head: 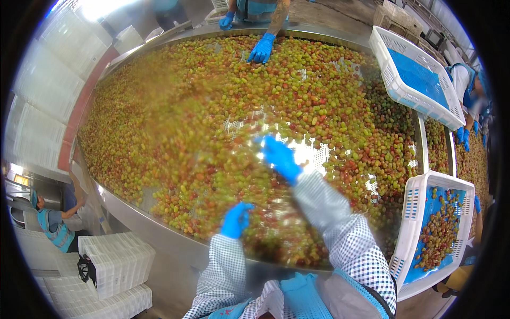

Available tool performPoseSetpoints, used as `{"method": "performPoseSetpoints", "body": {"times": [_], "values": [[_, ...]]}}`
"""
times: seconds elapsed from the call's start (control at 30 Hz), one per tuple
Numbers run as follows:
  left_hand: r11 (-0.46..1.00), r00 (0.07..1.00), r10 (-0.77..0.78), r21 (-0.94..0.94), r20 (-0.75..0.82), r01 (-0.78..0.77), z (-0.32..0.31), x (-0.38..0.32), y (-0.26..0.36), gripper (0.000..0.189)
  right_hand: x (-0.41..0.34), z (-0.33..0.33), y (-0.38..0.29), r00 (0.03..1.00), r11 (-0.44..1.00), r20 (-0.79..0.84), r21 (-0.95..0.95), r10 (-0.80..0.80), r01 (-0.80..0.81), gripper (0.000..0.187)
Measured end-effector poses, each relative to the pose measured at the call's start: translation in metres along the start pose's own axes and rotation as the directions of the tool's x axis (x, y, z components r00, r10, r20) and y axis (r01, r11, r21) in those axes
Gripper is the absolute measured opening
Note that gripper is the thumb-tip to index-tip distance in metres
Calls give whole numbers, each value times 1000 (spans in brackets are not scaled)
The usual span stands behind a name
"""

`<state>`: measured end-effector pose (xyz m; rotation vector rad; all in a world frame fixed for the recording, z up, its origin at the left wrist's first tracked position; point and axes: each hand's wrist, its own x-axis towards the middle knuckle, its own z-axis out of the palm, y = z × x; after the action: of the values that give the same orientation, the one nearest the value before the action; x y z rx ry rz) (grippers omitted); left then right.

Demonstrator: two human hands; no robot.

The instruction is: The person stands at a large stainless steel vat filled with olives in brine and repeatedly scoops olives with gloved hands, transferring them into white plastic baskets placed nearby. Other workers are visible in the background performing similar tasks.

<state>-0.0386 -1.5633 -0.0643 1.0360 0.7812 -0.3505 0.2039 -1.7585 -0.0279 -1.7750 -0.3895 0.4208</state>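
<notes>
A wide layer of loose green and red grapes (318, 107) covers a metal sorting table with a perforated bed (322, 153). My right hand (281, 159), in a blue glove, reaches over the middle of the bed, where patches of bare metal show. It is blurred, with its fingers pointing left. Nearer the front rim, my left hand (236, 220), also gloved in blue, is at the grapes with its fingers curled. Whether either hand holds any grapes cannot be made out. Many grapes around both hands are smeared by motion.
A white crate (410, 211) with darker grapes on a blue liner stands at right. Another blue-lined white crate (376, 44) sits behind it. Across the table, a co-worker's gloved hand (261, 48) touches the grapes. Stacked white crates (119, 259) stand lower left, near another person (55, 227).
</notes>
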Motion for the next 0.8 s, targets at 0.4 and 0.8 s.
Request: {"method": "performPoseSetpoints", "body": {"times": [0.4,0.8], "values": [[995,999,28,101,-25,-26,2,-2,-3,43,90,-205,76,850,521,-487,-788,-202,-327,53],[990,997,38,140,-64,-29,-1,0,-5,40,62,3,-10,966,623,239,-742,-97,247,79]]}}
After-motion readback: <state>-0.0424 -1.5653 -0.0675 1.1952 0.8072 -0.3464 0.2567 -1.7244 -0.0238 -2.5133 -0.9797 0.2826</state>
